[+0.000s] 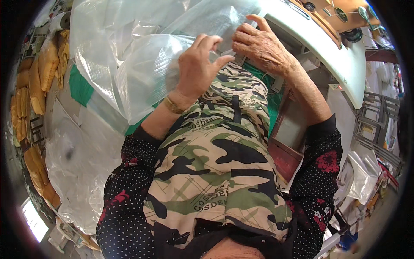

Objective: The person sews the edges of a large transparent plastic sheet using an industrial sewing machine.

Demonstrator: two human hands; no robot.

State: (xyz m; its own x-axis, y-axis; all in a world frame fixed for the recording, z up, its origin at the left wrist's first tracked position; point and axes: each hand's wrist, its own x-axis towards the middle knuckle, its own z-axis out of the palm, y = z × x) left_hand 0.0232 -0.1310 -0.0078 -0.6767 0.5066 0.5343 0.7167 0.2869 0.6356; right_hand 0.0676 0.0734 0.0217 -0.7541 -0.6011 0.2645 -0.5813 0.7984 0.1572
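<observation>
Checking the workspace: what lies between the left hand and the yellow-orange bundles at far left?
In the head view, mostly clear plastic sheeting lies between the left hand and the yellow-orange bundles.

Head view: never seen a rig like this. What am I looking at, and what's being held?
No machine here: a person works bare-handed. The single picture comes from a fisheye camera on their head, looking down, so straight edges bend. The left hand has thumb and fingertips apart; the right hand is curled beside it. Clear plastic sheeting spreads ahead and leftward, reaching toward a pale tabletop. The camouflage apron is the wearer's. Whether the right fingers grip anything is unclear.
</observation>
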